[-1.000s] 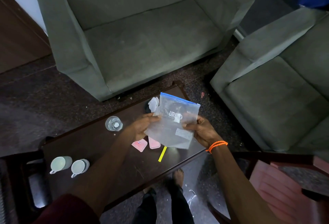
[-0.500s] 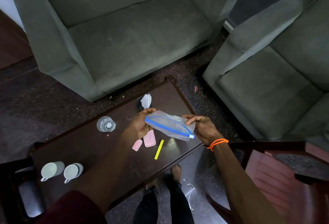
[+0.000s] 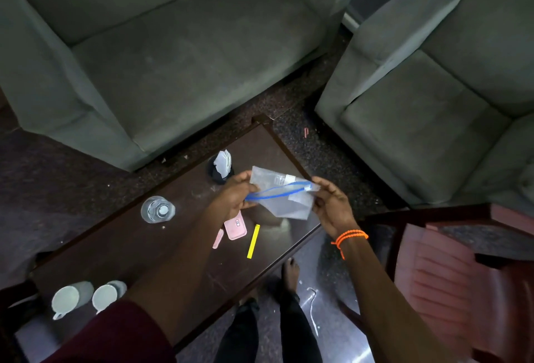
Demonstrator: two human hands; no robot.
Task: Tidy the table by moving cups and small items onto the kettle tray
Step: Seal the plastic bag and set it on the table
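Observation:
Both hands hold a clear zip bag (image 3: 284,198) with a blue seal above the dark wooden table (image 3: 150,247). My left hand (image 3: 235,193) pinches its left end, my right hand (image 3: 329,203) its right end, and the mouth is pulled apart. Under the bag lie a pink case (image 3: 236,228), a slim pink piece (image 3: 218,238) and a yellow strip (image 3: 253,241). Two white cups (image 3: 88,297) lie on their sides at the table's near-left end. A glass of water (image 3: 157,209) stands mid-table. No kettle tray is visible.
A dark holder with white paper (image 3: 221,166) stands at the table's far edge. Grey sofas (image 3: 173,53) flank the table beyond and to the right. A red wooden chair (image 3: 462,276) is at the right. My bare feet (image 3: 289,273) are below the table's near edge.
The bag went from held flat and upright to tipped with its blue seal toward me, and its mouth is now spread wider. The view has shifted closer to the table.

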